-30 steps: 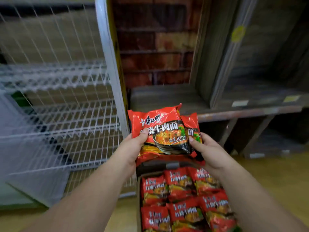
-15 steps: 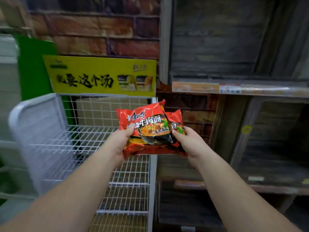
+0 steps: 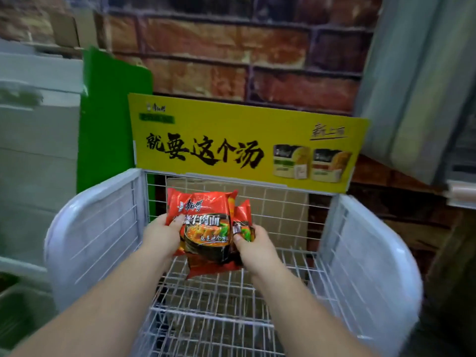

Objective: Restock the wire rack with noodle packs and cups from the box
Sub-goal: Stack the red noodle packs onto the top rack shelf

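In the head view, you hold a small stack of red noodle packs point(image 3: 206, 228) at the centre of the frame, above the top shelf point(image 3: 231, 284) of the wire rack point(image 3: 103, 228). Your left hand point(image 3: 161, 234) grips the front pack's left edge, thumb curled over its face. Your right hand point(image 3: 253, 244) pinches the right side, where a second pack shows behind the first; how many more lie beneath, you cannot tell.

The shelf under the packs shows only bare wire, and so do the lower tiers at the bottom of the frame. By that, restocking has barely begun: nothing is set down yet. The box is out of view, and no cups show. The yellow sign point(image 3: 244, 140) stands above the rack's back.
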{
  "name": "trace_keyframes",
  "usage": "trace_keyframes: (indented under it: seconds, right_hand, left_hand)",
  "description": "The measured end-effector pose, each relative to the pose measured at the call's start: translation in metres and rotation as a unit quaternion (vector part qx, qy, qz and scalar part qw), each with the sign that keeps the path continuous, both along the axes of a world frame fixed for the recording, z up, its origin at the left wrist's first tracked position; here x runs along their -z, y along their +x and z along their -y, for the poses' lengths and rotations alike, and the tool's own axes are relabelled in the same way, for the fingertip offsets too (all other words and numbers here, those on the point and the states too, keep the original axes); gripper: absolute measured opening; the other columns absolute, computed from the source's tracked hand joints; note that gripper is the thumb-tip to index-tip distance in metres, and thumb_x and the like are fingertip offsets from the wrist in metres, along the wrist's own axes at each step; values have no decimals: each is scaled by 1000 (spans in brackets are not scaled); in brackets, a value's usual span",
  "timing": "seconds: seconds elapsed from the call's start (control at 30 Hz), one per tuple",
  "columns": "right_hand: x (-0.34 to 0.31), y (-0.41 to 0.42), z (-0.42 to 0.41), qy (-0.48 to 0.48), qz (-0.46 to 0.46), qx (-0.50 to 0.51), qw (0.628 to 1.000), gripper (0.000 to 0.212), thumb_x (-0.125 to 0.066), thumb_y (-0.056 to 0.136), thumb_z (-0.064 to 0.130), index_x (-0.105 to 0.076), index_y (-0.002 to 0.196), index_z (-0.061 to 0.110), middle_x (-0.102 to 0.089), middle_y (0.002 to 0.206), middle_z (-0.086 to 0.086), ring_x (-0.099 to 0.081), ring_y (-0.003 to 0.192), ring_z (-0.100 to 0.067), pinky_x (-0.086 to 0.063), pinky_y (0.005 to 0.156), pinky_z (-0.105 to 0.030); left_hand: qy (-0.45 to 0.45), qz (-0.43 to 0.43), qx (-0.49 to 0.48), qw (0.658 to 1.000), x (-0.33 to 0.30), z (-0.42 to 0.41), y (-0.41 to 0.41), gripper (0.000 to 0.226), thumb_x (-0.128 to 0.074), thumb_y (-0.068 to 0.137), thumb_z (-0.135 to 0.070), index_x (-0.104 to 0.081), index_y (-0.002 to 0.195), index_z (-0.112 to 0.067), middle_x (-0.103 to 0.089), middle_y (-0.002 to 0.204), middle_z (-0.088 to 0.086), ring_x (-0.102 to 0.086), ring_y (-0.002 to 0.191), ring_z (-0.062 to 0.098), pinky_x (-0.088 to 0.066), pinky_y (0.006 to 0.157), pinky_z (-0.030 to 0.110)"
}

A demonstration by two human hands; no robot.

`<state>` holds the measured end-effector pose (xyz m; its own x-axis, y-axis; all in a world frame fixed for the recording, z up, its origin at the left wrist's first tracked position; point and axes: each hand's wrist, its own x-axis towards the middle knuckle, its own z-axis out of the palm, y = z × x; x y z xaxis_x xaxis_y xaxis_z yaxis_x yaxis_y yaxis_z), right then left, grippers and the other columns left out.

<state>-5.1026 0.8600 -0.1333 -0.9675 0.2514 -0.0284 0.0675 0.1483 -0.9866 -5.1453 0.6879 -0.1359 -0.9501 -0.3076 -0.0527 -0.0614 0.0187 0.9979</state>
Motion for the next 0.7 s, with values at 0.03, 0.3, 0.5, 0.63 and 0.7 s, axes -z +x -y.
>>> trace_keyframes:
  seconds: [0.03, 0.3, 0.5, 0.63, 0.7]
  right_hand:
    - [5, -15, 15, 9, 9, -2, 1000, 26, -55, 99, 16, -48, 124, 22, -61, 115, 0, -58, 105, -19, -50, 91, -37]
    - [33, -89, 77, 78, 38, 79, 993, 33, -56, 99, 20, -48, 131, 21, -60, 118, -1, -53, 99, -17, -46, 89, -34]
    - [51, -104, 90, 76, 61, 103, 990, 36, -52, 101, 22, -45, 136, 21, -57, 115, 0, -53, 103, -17, -48, 96, -39]
    - [50, -111, 88, 68, 43, 146, 986, 34, -49, 102, 24, -44, 135, 23, -56, 115, 0, -55, 101, -19, -50, 88, -37]
    - [51, -114, 89, 75, 44, 161, 983, 35, -48, 102, 25, -43, 137, 22, -54, 117, -2, -55, 103, -20, -50, 85, -36]
  left_hand:
    - [-6, 8, -12, 1000, 9, 13, -19, 17, -50, 102, -28, -65, 99, -21, -72, 100, 10, -68, 93, 33, -55, 89, 52]
    - [-156, 41, -97, 982, 53, 73, -97, 25, -32, 106, -30, -52, 95, -21, -62, 91, 6, -60, 83, 26, -50, 82, 42]
    - [-212, 53, -99, 971, 80, 89, -120, 33, -32, 105, -33, -59, 101, -15, -64, 94, 9, -63, 85, 31, -54, 80, 47]
    - [-199, 23, -139, 970, 78, 85, -120, 31, -36, 105, -29, -57, 119, -12, -61, 107, 11, -59, 89, 26, -47, 70, 37]
    - [-196, -8, -146, 969, 78, 81, -111, 37, -47, 102, -23, -45, 137, -12, -55, 127, 15, -59, 105, 30, -51, 77, 41]
